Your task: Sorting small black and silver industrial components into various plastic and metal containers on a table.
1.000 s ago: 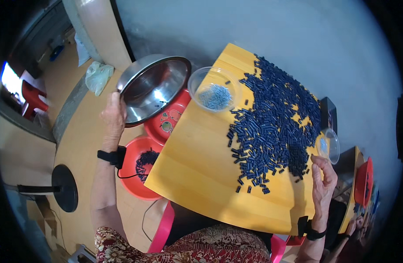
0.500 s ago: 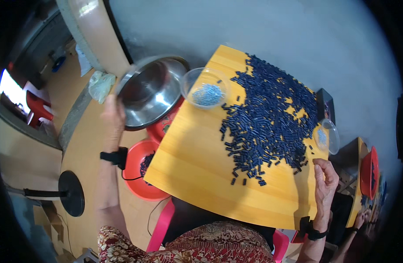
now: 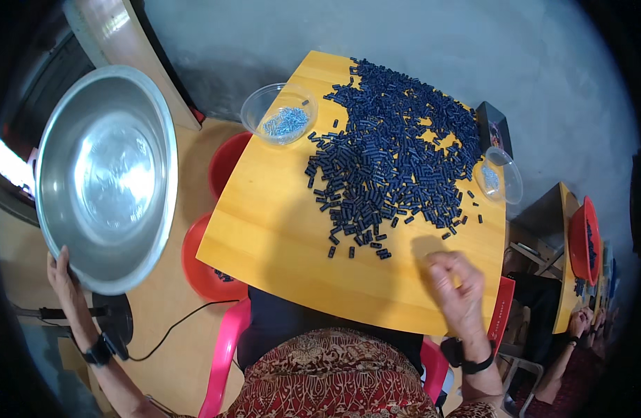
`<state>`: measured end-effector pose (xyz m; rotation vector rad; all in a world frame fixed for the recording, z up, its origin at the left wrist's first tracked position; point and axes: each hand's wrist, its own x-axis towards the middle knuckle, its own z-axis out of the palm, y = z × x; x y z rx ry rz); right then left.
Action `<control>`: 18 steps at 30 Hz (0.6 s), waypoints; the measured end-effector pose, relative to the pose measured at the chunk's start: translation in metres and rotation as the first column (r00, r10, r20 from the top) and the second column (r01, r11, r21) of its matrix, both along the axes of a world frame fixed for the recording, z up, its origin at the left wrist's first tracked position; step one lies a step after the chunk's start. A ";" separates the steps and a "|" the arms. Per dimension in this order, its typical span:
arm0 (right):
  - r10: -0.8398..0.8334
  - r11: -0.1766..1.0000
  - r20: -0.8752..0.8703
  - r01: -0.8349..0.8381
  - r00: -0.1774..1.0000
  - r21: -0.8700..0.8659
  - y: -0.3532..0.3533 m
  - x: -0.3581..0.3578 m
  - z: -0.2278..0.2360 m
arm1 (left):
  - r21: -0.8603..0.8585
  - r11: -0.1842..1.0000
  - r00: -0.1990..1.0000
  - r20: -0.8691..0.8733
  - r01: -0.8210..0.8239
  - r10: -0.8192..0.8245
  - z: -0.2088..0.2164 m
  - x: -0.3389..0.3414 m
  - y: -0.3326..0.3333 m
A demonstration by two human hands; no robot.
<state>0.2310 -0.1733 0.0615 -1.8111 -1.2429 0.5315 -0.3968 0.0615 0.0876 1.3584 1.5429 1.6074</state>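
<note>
- Left hand [image 3: 61, 272]: clamped on the near-left rim of the metal bowl [image 3: 111, 177].
- Bowl: held up left of the table [image 3: 264, 202], well apart from it. Silver, wide and round, broad rolled rim, tilted so the inside shows; dull gray walls, bright glare patches on the bottom.
- Right hand [image 3: 460, 289]: over the near-right part of the table, fingers curled, a bit blurred. Cannot tell if the fingertips meet or pinch anything.
- Black pieces [image 3: 397, 153]: on the table, far side through the middle. Short, stubby, dark blue-black, slight sheen; jumbled into a dense layer, yellow tabletop showing through gaps, strays at the near edge.
- Clear tub [image 3: 255, 111] at far left of table: small silvery bits [image 3: 285, 122] inside.
- Black tray [image 3: 485, 115] at far right, just beside the pieces.
</note>
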 end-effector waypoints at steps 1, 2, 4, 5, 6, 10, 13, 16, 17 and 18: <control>0.124 0.992 -0.042 -0.125 0.991 -0.023 -0.001 -0.012 -0.007 | 0.001 1.000 1.000 -0.004 -0.005 0.005 0.004 0.003 -0.018; 0.246 0.967 -0.087 -0.250 0.965 -0.041 0.000 -0.025 -0.014 | -0.076 0.997 0.999 0.029 0.023 -0.021 0.008 0.005 -0.037; 0.320 0.924 -0.472 -0.381 0.822 -0.037 0.008 -0.061 -0.003 | -0.141 0.989 0.997 0.060 0.053 -0.045 0.021 0.015 -0.068; 0.354 0.890 -0.619 -0.456 0.701 -0.008 0.013 -0.073 -0.005 | -0.185 0.975 0.992 0.053 0.121 -0.113 0.027 0.020 -0.081; 0.370 0.853 -0.743 -0.521 0.558 0.034 0.019 -0.084 -0.006 | -0.228 0.955 0.981 0.052 0.192 -0.185 0.033 0.029 -0.093; 0.351 0.804 -0.828 -0.594 0.438 0.027 0.042 -0.119 0.004 | -0.301 0.932 0.979 0.036 0.204 -0.202 0.062 0.095 -0.139; 0.502 0.853 -0.510 -0.498 0.698 0.158 0.055 -0.127 -0.003 | -0.374 0.892 0.964 0.018 0.253 -0.266 0.076 0.130 -0.151; 0.462 0.877 -0.520 -0.456 0.718 0.151 0.061 -0.130 -0.030 | -0.416 0.885 0.974 0.006 0.210 -0.228 0.087 0.142 -0.155; 0.470 0.874 -0.523 -0.459 0.711 0.160 0.063 -0.133 -0.035 | -0.437 0.882 0.978 -0.019 0.179 -0.209 0.092 0.145 -0.155; 0.483 0.860 -0.535 -0.490 0.693 0.143 0.062 -0.137 -0.040 | -0.440 0.876 0.974 -0.012 0.198 -0.226 0.091 0.149 -0.148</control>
